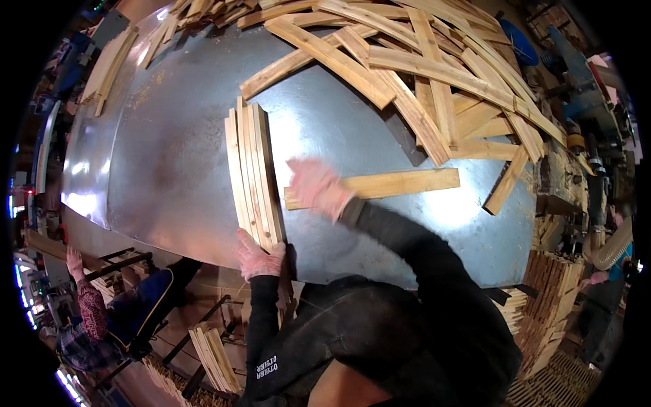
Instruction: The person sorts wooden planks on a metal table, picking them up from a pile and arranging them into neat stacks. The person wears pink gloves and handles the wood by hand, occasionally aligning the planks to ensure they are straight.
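Note:
A bundle of narrow wooden slats (252, 169) lies side by side on the metal tabletop (183, 156), running away from me. My left hand (259, 258), in a pinkish glove, is closed around the bundle's near end. To the right of it, my gloved right hand (316, 186) is over the left end of a single wooden board (407, 182) lying crosswise. Motion smears the right hand's fingers, so whether they grip this board cannot be told. The board's left tip shows below that hand.
A loose heap of boards (420, 68) covers the far right of the table. More slats (112, 64) lie at the far left. Stacked wood (549, 305) stands beside the table at right. A co-worker (102, 325) is at the lower left, near a rack with wood.

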The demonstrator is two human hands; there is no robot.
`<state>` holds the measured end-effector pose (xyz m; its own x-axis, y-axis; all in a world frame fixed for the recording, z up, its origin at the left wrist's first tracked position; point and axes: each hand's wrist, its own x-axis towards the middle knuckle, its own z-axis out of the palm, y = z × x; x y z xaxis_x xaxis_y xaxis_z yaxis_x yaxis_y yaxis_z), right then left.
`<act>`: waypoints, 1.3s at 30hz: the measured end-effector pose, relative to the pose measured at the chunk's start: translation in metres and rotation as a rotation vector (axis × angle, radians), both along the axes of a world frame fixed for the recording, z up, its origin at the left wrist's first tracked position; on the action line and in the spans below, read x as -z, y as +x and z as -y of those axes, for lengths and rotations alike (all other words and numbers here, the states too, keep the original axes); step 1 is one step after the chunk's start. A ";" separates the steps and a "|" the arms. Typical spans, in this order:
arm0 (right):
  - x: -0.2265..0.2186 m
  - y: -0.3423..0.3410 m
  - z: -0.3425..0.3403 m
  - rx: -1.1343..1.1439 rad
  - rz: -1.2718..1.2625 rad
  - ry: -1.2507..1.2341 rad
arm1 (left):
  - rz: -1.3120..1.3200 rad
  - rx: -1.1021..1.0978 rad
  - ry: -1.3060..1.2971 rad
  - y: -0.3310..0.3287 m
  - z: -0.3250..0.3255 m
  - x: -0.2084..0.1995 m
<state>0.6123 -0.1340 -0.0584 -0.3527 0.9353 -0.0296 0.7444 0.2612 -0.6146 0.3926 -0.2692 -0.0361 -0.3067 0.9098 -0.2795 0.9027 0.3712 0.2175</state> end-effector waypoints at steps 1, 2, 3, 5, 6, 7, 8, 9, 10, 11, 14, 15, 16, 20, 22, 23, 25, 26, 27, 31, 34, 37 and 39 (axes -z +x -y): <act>-0.027 0.018 -0.031 0.129 0.190 0.175 | -0.033 -0.039 -0.055 0.003 -0.001 -0.002; -0.052 0.035 -0.064 0.274 0.374 0.316 | -0.058 -0.092 -0.120 0.008 -0.003 -0.013; -0.021 0.070 -0.103 0.395 0.480 0.443 | -0.039 -0.061 -0.082 0.011 -0.007 -0.014; 0.049 0.131 -0.163 0.650 0.657 0.720 | -0.005 -0.009 -0.003 0.010 -0.009 -0.010; 0.049 0.132 -0.166 0.581 0.656 0.543 | -0.017 0.017 0.073 0.000 -0.005 0.001; 0.039 0.135 -0.167 0.514 0.658 0.369 | -0.041 0.010 0.044 -0.007 -0.005 0.000; 0.027 0.135 -0.167 0.435 0.656 0.197 | -0.064 -0.006 0.012 -0.011 -0.004 -0.005; 0.009 0.134 -0.166 0.385 0.650 0.102 | -0.075 -0.024 -0.018 -0.011 -0.007 -0.005; -0.008 0.124 -0.158 0.323 0.639 0.001 | -0.102 -0.026 -0.006 -0.014 -0.006 -0.004; -0.015 0.119 -0.145 0.273 0.628 -0.109 | -0.118 -0.004 0.020 -0.019 -0.005 0.002; 0.017 0.142 -0.130 0.471 0.694 0.518 | -0.117 0.030 0.074 -0.018 -0.005 0.006; 0.018 0.156 -0.136 0.475 0.686 0.448 | -0.107 0.018 0.060 -0.013 -0.006 0.005; 0.018 0.170 -0.143 0.483 0.679 0.376 | -0.106 0.020 0.050 -0.015 -0.011 0.000; 0.011 0.136 -0.133 0.443 0.490 0.340 | -0.070 0.097 0.078 -0.028 -0.006 0.009; -0.012 0.093 -0.077 0.324 0.136 -0.036 | -0.079 0.080 0.066 -0.026 -0.009 0.007; -0.022 0.071 -0.035 0.246 -0.041 -0.153 | -0.085 0.074 0.053 -0.026 -0.007 0.008; -0.022 0.021 0.039 -0.052 -0.120 -0.294 | -0.156 0.097 0.116 -0.036 -0.002 0.020; -0.023 -0.004 0.068 -0.240 -0.109 -0.361 | -0.186 0.124 0.146 -0.035 -0.004 0.025; -0.028 -0.023 0.083 -0.418 -0.093 -0.423 | -0.180 0.169 0.163 -0.028 -0.009 0.022; -0.068 -0.001 -0.017 -0.225 0.272 -0.265 | -0.273 0.180 0.090 -0.002 -0.013 0.003; -0.033 0.094 -0.138 0.190 0.603 0.586 | -0.283 0.164 0.088 0.002 -0.021 0.000; -0.038 0.147 -0.203 0.104 0.745 0.291 | -0.263 0.177 0.131 0.002 -0.024 0.003; -0.046 0.136 -0.215 -0.006 0.841 -0.059 | -0.226 0.134 0.100 0.002 -0.027 -0.003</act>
